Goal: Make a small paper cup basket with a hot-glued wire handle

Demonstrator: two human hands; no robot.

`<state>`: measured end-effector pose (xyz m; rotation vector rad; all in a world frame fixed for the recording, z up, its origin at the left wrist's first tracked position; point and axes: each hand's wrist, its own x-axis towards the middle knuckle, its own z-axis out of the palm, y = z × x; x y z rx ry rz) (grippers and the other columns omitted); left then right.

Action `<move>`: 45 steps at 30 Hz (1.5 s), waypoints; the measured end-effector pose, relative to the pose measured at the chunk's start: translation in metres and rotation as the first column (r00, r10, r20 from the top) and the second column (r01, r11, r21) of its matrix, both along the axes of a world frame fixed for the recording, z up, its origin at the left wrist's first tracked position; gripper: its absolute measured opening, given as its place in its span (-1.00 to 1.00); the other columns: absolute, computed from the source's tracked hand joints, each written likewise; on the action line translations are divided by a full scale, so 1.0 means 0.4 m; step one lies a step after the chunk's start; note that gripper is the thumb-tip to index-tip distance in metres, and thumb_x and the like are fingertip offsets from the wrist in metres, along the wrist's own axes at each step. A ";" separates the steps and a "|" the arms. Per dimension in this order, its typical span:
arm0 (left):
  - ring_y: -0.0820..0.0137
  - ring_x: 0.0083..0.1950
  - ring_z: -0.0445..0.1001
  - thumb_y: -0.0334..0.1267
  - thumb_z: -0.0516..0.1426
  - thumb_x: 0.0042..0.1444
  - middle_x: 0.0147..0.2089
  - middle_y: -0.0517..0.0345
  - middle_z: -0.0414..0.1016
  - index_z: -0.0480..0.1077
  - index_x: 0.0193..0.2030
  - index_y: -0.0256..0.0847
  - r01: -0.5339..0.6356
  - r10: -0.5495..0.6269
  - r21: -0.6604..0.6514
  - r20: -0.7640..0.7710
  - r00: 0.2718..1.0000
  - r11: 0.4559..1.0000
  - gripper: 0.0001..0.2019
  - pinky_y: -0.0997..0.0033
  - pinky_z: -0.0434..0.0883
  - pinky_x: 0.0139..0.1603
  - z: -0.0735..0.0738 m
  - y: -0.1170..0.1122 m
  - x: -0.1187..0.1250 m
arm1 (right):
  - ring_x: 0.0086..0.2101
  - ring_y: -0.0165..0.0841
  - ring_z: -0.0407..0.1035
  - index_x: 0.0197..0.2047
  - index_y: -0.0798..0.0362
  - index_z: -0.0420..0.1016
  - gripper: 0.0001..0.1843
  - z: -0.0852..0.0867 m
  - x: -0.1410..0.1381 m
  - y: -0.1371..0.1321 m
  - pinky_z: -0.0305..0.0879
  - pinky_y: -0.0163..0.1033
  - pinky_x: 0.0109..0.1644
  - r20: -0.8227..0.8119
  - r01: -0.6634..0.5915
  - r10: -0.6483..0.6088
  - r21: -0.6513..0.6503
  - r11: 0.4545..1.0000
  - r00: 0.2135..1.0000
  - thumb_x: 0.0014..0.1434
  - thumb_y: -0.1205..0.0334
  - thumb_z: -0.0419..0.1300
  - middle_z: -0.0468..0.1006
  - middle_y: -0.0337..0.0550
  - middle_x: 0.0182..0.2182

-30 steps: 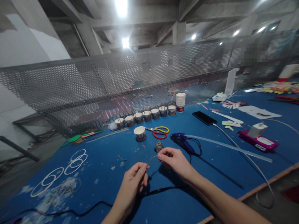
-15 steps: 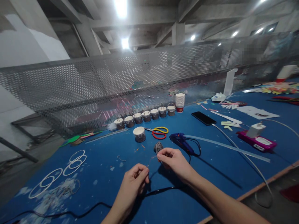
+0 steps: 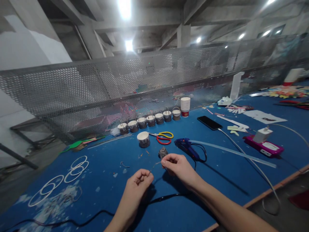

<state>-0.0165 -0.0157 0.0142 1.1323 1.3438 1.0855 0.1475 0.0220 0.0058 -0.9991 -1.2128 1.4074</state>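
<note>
Both my hands hover low over the blue table (image 3: 222,180), pinching a thin grey string (image 3: 154,165) stretched between them. My left hand (image 3: 138,186) is closed on one end. My right hand (image 3: 177,166) is closed on the other, just in front of a small grey ball of string (image 3: 163,152). A single white-topped cup (image 3: 143,139) stands beyond the hands, beside scissors (image 3: 164,137) with yellow and red handles. A blue glue gun (image 3: 188,146) lies to the right of the ball.
A row of several small cups (image 3: 149,120) and a stack of paper cups (image 3: 185,106) line the perforated metal screen (image 3: 135,87). A phone (image 3: 209,122), long clear strip (image 3: 231,153), pink case (image 3: 264,146), white rings (image 3: 62,177) and a black cable (image 3: 79,219) lie around.
My left hand has curled a little tighter and dropped slightly. The right hand has barely shifted, and the string stays stretched between them.
</note>
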 end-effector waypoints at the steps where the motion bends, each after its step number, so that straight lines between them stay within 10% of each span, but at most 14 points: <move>1: 0.64 -0.67 -0.15 0.07 0.26 -0.23 -0.69 0.47 -0.04 0.26 -0.49 -0.20 -0.008 0.008 -0.002 0.004 1.000 1.000 -0.60 0.62 -0.17 -0.67 0.001 -0.001 0.002 | -0.64 -0.55 0.07 -0.51 0.11 0.43 -0.75 0.000 0.000 0.000 -0.02 -0.39 -0.59 0.003 -0.003 0.003 0.000 1.000 1.000 -0.11 0.07 0.27 0.37 -0.30 -0.60; 22: 0.62 -0.68 -0.10 0.11 0.10 0.01 -0.71 0.43 0.03 0.31 -0.44 -0.24 0.177 -0.175 -0.041 0.046 0.984 0.983 -0.61 0.61 -0.07 -0.68 -0.024 0.003 -0.014 | -0.65 -0.55 0.05 -0.51 0.12 0.43 -0.76 0.000 -0.001 0.001 -0.06 -0.38 -0.59 -0.016 0.003 -0.003 0.002 1.000 1.000 -0.09 0.09 0.25 0.36 -0.31 -0.62; 45: 0.64 -0.72 -0.10 0.10 0.18 -0.07 -0.73 0.45 0.05 0.30 -0.43 -0.20 0.128 -0.124 -0.031 0.112 0.986 0.991 -0.63 0.66 -0.05 -0.73 -0.034 0.016 -0.016 | -0.63 -0.55 0.06 -0.50 0.13 0.44 -0.75 -0.004 0.000 -0.009 -0.04 -0.39 -0.57 0.014 -0.005 0.005 0.003 1.000 1.000 -0.08 0.09 0.26 0.38 -0.29 -0.59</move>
